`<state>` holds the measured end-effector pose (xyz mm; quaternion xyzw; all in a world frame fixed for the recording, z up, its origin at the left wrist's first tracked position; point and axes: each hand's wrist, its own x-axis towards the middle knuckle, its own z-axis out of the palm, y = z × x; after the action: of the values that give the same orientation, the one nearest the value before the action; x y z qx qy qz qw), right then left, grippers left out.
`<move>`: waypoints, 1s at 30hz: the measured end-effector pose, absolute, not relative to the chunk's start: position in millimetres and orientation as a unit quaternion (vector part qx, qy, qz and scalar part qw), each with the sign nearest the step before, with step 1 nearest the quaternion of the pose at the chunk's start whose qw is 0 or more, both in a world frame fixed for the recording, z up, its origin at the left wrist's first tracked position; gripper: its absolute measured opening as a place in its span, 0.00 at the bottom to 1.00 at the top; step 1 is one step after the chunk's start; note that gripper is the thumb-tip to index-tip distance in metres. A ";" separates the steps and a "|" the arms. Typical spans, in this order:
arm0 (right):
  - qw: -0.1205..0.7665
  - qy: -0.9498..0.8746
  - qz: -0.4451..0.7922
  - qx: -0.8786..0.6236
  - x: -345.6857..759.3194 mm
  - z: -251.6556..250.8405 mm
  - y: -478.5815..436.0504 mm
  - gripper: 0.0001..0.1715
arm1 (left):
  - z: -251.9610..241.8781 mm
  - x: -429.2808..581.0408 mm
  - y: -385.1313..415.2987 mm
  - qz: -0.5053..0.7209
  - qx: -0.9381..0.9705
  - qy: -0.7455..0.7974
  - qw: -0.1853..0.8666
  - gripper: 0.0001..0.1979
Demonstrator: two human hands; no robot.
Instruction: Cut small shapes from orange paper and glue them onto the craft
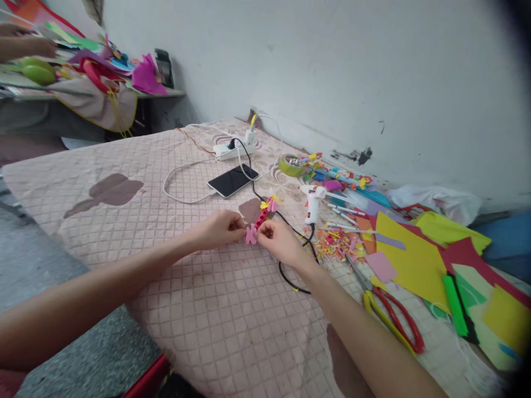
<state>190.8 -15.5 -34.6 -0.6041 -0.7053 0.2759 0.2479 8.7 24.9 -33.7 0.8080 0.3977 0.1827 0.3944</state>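
A small pink flower-shaped cutout (251, 234) is between my two hands, low over the quilted tablecloth. My left hand (224, 228) pinches its left edge between thumb and fingers. From the other side, my right hand (284, 243) has its fingertips closed on the right edge. Just behind the cutout lies a red strip (261, 219) with darker spots, and small yellow and pink flowers (269, 204) sit at its far end. Whether the cutout is joined to the strip I cannot tell. The fingers partly cover both pieces.
A white glue gun (313, 202) stands right of my hands, its black cord looping nearby. Scissors (388, 309), paper scraps (336, 243), coloured sheets (409, 257) and a green cutter (456, 304) lie right. A charging phone (233, 181) and power strip (234, 151) are behind. Another person's hands (29, 44) work far left.
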 end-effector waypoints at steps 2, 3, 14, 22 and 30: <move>0.243 -0.711 0.265 -0.604 190.1 -34.0 -15.7 0.07 | -34.7 8.9 25.1 0.183 0.808 0.399 0.393 0.08; 0.239 -0.714 0.260 -0.605 189.7 -33.6 -15.9 0.06 | -35.2 8.9 25.3 0.183 0.808 0.399 0.391 0.08; 0.217 -0.720 0.212 -0.625 185.6 -27.7 -18.8 0.06 | -34.9 8.6 25.6 0.184 0.809 0.398 0.392 0.09; 0.202 -0.728 0.198 -0.624 185.0 -24.1 -19.8 0.06 | -34.0 9.2 24.7 0.187 0.812 0.397 0.384 0.11; 0.193 -0.739 0.176 -0.622 184.1 -22.4 -20.0 0.07 | -33.2 10.0 24.0 0.185 0.812 0.403 0.379 0.09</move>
<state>184.1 -20.0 -22.4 -0.6216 -0.7385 0.1761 0.1930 10.0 24.0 -33.2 0.8123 0.4030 0.1853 0.3788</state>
